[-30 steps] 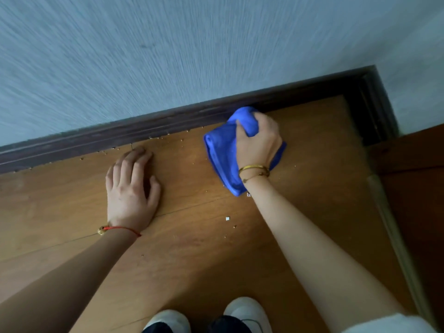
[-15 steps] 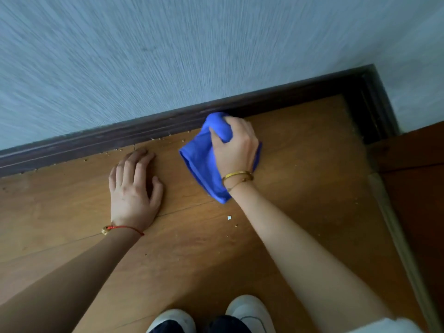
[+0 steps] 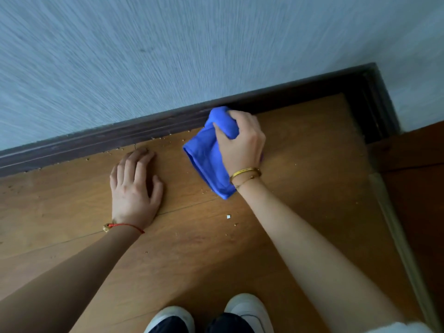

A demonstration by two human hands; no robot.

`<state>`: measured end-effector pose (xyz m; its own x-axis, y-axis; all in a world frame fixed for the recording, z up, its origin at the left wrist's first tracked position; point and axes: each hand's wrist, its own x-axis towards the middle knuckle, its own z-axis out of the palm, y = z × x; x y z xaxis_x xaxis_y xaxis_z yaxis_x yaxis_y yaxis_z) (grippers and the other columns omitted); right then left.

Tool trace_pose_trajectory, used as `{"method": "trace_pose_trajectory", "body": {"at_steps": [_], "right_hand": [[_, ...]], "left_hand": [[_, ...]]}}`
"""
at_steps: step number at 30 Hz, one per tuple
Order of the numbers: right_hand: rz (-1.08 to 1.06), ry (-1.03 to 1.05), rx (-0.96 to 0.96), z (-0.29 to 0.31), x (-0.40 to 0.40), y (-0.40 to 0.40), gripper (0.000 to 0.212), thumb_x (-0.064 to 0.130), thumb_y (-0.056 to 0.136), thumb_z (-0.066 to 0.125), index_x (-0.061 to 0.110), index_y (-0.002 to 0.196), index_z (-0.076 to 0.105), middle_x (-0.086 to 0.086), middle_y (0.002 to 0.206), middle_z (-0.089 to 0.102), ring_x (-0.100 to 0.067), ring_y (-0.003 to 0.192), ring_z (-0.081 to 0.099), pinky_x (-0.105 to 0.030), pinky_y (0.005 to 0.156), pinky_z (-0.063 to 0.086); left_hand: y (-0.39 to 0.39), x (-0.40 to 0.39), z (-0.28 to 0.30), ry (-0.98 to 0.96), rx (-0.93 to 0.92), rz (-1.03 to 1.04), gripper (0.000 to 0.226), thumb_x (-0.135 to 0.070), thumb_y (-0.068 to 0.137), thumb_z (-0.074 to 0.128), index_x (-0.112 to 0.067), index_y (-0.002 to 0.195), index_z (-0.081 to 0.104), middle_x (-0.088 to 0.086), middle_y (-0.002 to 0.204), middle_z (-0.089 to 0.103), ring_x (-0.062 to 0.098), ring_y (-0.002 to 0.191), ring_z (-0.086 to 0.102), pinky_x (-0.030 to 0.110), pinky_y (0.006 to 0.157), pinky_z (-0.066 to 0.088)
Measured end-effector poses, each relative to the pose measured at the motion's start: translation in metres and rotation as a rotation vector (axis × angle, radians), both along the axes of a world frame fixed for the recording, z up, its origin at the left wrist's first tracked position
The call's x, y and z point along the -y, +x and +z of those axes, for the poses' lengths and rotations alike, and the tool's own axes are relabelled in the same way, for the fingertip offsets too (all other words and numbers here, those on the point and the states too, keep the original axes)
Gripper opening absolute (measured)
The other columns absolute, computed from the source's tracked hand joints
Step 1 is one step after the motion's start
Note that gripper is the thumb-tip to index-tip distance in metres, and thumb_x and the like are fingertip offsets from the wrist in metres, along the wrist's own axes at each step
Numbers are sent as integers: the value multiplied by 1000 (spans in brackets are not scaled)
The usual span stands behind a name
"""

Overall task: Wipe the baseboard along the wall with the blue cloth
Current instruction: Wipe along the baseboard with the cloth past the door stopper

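A dark brown baseboard [image 3: 101, 138] runs along the foot of a pale blue-grey wall, from the left edge up to a corner at the right. My right hand [image 3: 242, 143] grips a bunched blue cloth [image 3: 206, 155] and presses its top end against the baseboard. The rest of the cloth hangs down over the floor below my palm. My left hand [image 3: 134, 188] rests flat on the wooden floor, fingers pointing at the baseboard, a short way left of the cloth.
Small crumbs lie scattered on the wooden floor [image 3: 300, 164] along the baseboard to the left of the cloth, and a white speck [image 3: 228, 216] lies nearer me. A raised wooden threshold [image 3: 394, 231] runs down the right side. My white shoes [image 3: 245, 308] show at the bottom.
My right hand slid the cloth leftward along the baseboard from near the corner. The left hand stayed planted on the floor.
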<state>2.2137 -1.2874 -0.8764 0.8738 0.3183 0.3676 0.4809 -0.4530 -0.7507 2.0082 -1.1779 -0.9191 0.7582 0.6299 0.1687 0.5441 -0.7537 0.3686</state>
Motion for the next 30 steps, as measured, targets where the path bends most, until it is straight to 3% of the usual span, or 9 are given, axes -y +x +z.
{"method": "trace_pose_trajectory", "body": {"at_steps": [2,4,7,12,16,23,26,30], "right_hand": [[-74,7,-13,1,14,18,12,3,70,76,6,79,69,-7,77,68,-27,75,62,-24,70,42],[-305,28,9,5,37,50,13,10,70,77,8,81,71,-8,78,70,-29,75,64,-26,68,42],[-514,85,-7,21,52,93,24,17,68,72,5,90,71,-10,89,71,-30,85,65,-22,75,42],[-344,121,28,20,19,50,22,4,65,73,2,87,68,-11,87,67,-31,83,64,-26,77,45],[-263,122,-8,18,24,47,23,5,69,78,3,90,68,-8,89,68,-24,84,64,-9,77,39],[-456,154,-108,18,42,75,21,13,74,74,4,92,67,-6,92,67,-21,87,62,-9,78,42],[-318,90,-28,10,25,45,24,9,71,77,3,91,66,-10,90,67,-28,85,63,-16,77,40],[-203,55,-41,3,29,40,22,10,71,79,6,89,68,-6,88,68,-24,83,63,-14,75,40]], "left_hand": [[0,-1,0,-2,-2,-5,49,-25,94,50,-5,138,56,16,144,52,39,133,47,55,114,31],[1,0,1,-1,-7,0,49,-26,94,50,-5,138,56,16,144,52,39,133,47,54,115,30],[1,1,1,-7,-18,13,49,-26,94,49,-6,138,56,15,145,52,40,133,47,55,116,30],[2,1,3,-20,-32,7,50,-27,94,48,-6,139,55,14,146,51,39,134,46,56,116,31],[0,1,2,-21,-31,1,51,-27,94,48,-6,139,55,14,147,51,40,133,46,56,115,30],[1,1,2,-19,-36,12,51,-28,94,47,-5,139,55,17,144,52,42,129,48,55,116,29],[2,1,2,-28,-36,15,51,-27,94,48,-6,139,54,16,145,51,41,131,47,54,116,28],[0,1,2,-28,-33,7,50,-27,94,48,-6,139,55,15,146,51,40,133,47,54,117,28]]}}
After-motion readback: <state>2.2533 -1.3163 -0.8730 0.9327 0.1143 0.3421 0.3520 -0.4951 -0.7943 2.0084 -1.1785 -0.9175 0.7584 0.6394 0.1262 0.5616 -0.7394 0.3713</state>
